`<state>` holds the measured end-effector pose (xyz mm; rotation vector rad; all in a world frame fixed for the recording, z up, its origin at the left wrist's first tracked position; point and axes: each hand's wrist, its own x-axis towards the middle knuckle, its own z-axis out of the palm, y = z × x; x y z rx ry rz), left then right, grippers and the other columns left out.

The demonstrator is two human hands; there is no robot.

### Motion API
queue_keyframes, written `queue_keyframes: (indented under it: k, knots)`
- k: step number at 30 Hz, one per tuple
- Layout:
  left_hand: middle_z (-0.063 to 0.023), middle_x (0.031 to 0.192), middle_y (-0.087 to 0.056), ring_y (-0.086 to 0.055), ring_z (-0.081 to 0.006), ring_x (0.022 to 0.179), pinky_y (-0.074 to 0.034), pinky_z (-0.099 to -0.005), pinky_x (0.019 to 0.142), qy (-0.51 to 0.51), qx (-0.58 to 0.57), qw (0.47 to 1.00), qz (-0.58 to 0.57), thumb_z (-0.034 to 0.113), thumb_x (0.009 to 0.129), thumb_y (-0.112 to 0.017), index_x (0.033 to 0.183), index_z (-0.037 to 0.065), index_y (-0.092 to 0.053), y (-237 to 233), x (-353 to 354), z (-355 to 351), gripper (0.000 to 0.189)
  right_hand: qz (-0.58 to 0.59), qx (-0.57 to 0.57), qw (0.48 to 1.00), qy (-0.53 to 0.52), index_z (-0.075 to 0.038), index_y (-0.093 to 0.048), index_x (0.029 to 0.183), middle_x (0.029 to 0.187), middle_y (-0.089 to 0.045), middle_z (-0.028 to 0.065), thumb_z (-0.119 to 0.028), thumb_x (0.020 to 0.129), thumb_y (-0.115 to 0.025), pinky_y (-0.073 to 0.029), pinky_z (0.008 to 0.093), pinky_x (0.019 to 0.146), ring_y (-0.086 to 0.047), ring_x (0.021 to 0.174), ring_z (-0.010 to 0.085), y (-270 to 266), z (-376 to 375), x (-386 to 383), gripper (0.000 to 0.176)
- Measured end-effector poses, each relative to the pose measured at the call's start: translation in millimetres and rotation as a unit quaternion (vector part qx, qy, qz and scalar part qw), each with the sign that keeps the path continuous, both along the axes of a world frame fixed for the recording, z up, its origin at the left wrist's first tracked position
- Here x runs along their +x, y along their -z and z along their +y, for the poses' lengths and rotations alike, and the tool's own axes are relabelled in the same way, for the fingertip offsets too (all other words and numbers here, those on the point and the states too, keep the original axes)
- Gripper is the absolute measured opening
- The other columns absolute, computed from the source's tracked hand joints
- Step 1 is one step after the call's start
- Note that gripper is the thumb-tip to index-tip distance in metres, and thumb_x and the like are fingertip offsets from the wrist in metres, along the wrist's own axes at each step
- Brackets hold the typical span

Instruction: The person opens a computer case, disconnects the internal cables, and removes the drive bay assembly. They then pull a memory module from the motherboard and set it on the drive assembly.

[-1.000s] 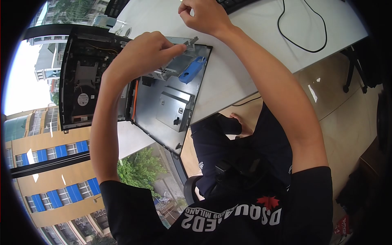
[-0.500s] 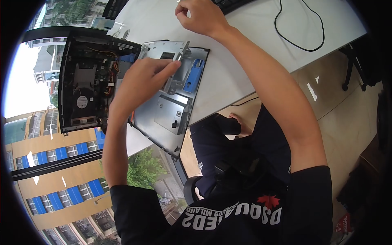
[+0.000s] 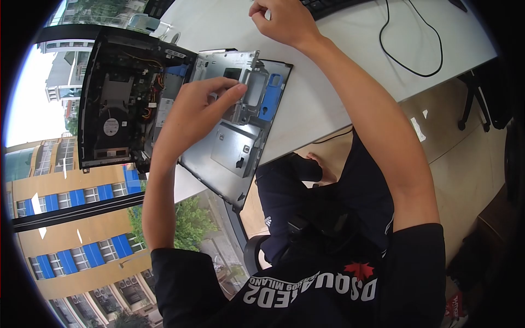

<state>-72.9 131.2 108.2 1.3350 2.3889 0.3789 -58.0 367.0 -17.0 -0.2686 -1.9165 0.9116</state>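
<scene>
My left hand is closed on a silver metal bracket, with thumb and index fingertip together near its middle. The bracket lies over a metal side panel with a blue plastic part near its edge. Left of the hand is an open black computer case, with wires and a round-labelled fan inside. Higher up, over the white table, my right hand is curled with thumb and index finger pinched. Whatever it may hold is too small to make out.
A black keyboard lies at the table's top edge beyond my right hand. A black cable loops over the white table. Windows are on the left, and a wheeled chair base stands at the right.
The view has shifted slightly. The metal bracket in my left hand has turned a little and sits flatter over the panel. My right hand keeps its pinched shape.
</scene>
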Motion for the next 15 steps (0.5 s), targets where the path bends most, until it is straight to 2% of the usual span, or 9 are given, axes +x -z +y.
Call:
queue_keyframes:
  k: [4,10,15]
  knots:
    - [0.0006,0.075,-0.066,-0.046,-0.0031,0.066,-0.035,-0.0234,0.057,-0.001,0.026,0.999,-0.024,0.038,0.101,-0.069,0.119,-0.002,-0.075,4,-5,-7,0.044,-0.021,0.005,1.0,-0.003,-0.001,-0.073,0.083,0.086,-0.074,0.0224,-0.013,0.086,-0.061,-0.058,0.0469,0.077,-0.073,0.084,0.0396,-2,-1,3,0.017]
    - [0.0063,0.064,-0.059,-0.044,-0.0009,0.058,-0.031,-0.0224,0.052,-0.021,0.017,0.999,-0.027,0.037,0.1,-0.071,0.119,0.0,-0.075,4,-3,-9,0.042,-0.014,-0.004,1.0,-0.001,-0.001,-0.074,0.084,0.085,-0.074,0.0223,-0.013,0.086,-0.061,-0.058,0.0464,0.077,-0.073,0.083,0.0397,-5,-3,4,0.018]
    - [0.0084,0.063,-0.057,-0.044,0.0,0.057,-0.031,-0.0209,0.051,-0.046,0.028,0.997,-0.058,0.035,0.098,-0.074,0.117,0.0,-0.074,13,-11,-8,0.04,-0.019,-0.002,1.0,-0.005,0.0,-0.075,0.084,0.088,-0.074,0.0228,-0.014,0.086,-0.061,-0.058,0.0457,0.078,-0.072,0.084,0.0393,-4,-1,3,0.02]
